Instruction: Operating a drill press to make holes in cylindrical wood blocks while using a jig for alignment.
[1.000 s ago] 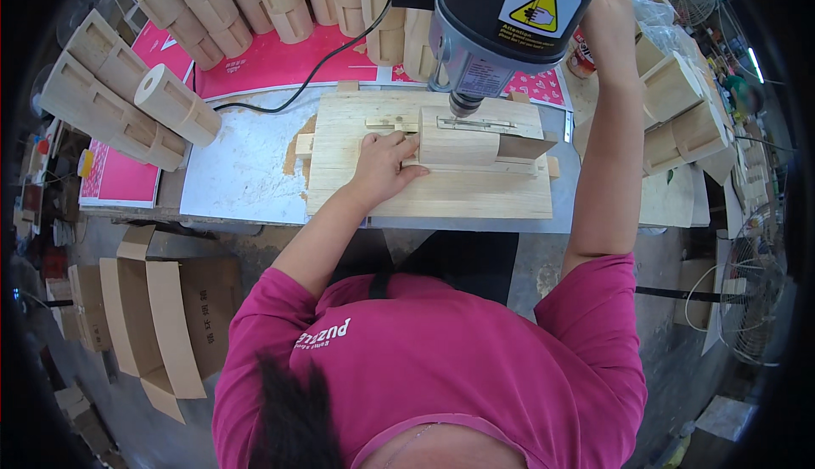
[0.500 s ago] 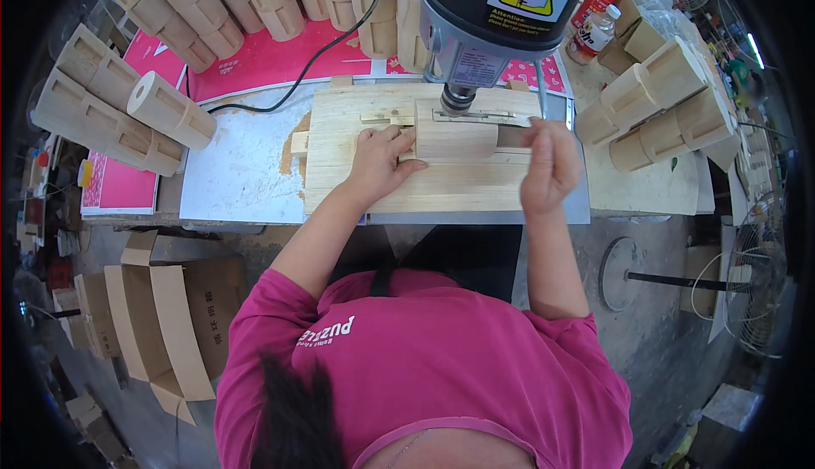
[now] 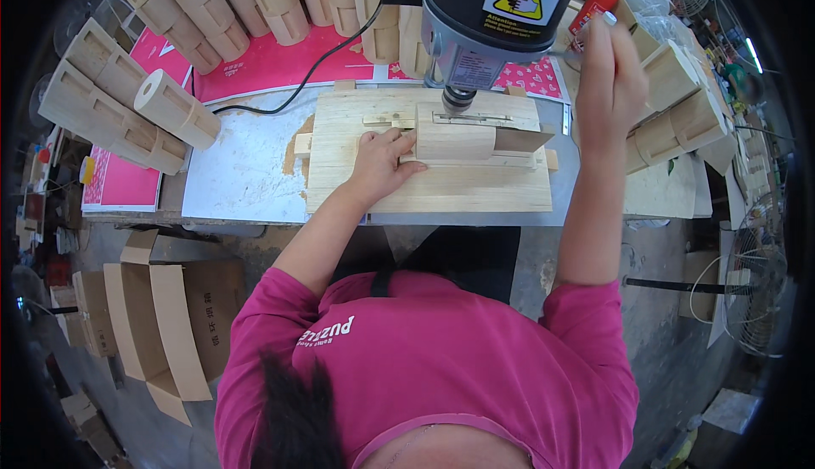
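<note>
Bottle [image 3: 609, 18] hides mostly behind right hand [image 3: 609, 87], whose grip's unclear; left hand [image 3: 379, 166] spreads against wooden block [image 3: 454, 141].

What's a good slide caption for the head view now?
Left hand at the left end of a wooden block on a wooden board, right hand raised beside the drill press.

Compared with the preceding view, the right hand [image 3: 613, 83] is raised from beside the right end of the wooden block [image 3: 456, 141] to the right of the drill head [image 3: 501, 6]. The lever [image 3: 562, 54] points rightward instead of downward. The flat plate [image 3: 521, 140] is uncovered; the hand now largely hides the bottle [image 3: 609, 19].
</note>
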The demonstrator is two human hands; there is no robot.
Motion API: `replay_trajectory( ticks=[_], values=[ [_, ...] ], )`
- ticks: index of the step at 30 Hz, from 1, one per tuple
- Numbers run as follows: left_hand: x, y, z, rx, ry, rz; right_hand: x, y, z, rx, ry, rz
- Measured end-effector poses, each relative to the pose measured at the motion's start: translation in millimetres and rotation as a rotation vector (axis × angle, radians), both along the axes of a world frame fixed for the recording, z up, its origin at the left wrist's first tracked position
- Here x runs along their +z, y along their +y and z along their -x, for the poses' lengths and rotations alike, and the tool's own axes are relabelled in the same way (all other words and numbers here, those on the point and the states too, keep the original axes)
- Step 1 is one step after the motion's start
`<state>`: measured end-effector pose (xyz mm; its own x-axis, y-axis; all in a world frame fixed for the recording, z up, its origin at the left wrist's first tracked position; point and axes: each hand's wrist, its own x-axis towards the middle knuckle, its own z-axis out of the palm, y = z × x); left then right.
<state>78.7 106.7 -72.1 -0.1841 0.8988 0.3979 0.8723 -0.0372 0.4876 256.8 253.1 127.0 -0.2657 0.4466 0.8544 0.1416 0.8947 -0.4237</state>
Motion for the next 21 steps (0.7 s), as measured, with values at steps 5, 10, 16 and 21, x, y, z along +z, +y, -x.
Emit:
replay_trajectory(
  ticks=[5,10,16,21],
  values=[
    [1.4,8.7,-3.9,-0.005,-0.109,0.041,29.0,68.5,40.5,-0.057,-0.103,0.164],
    [9.8,12.3,-10.0,0.059,-0.373,0.147,-12.7,62.6,7.0,0.304,-0.085,0.408],
    [4.9,4.7,-11.4,-0.038,-0.578,-0.144,-120.7,32.2,-62.2,0.156,-0.762,0.348],
    [55.6,-70.4,-1.1,-0.131,-0.525,0.009,-124.5,-22.0,-88.1,0.384,-0.61,0.816]
  ],
)
